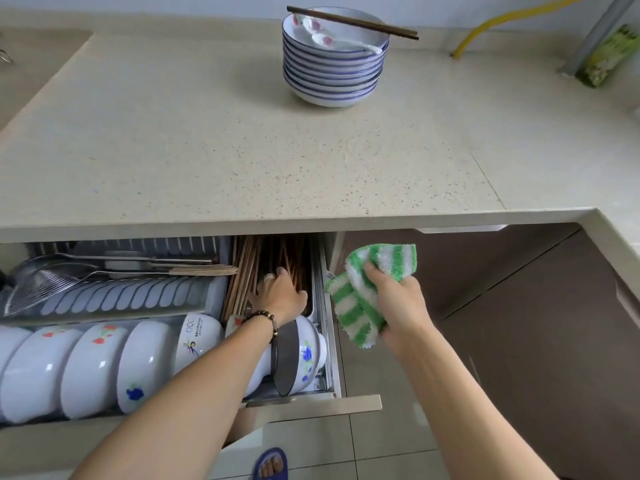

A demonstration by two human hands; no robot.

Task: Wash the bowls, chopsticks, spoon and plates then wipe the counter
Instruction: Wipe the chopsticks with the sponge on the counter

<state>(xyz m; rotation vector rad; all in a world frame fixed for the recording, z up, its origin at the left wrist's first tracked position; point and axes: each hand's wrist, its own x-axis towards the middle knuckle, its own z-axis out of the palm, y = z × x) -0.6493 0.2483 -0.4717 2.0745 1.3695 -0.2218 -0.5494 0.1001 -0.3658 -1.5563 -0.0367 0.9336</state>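
Green-and-white striped, the fluffy cleaning cloth is bunched in the person's right hand, whose fingers are curling round it and squeezing it just beside the pulled-out stainless drawer rack. The left hand is reaching into that drawer, its fingers lying spread and fairly straight on the bundle of brown wooden chopsticks in the narrow tray; whether they are pinching any stick, I cannot tell.

Just behind the left fingers, toward the wrist, white flower-painted bowls are standing on edge in a row, which suggests some crockery is already stored. Well beyond both sets of fingers, at the back of the speckled beige stone counter, a stack of blue-rimmed white plates is sitting with a white flowered ceramic spoon in the top one and a pair of dark wooden chopsticks lying across the rim. Judging by that, these pieces are waiting, washed or not I cannot say, and the wiping looks to be still ahead.

The counter's front edge is overhanging directly above the left fingers, so lifting straight up is leaving little room. The drawer's right wall is sitting between the two hands. To the right of the cloth fingers, open floor and brown cabinet doors are leaving free room.
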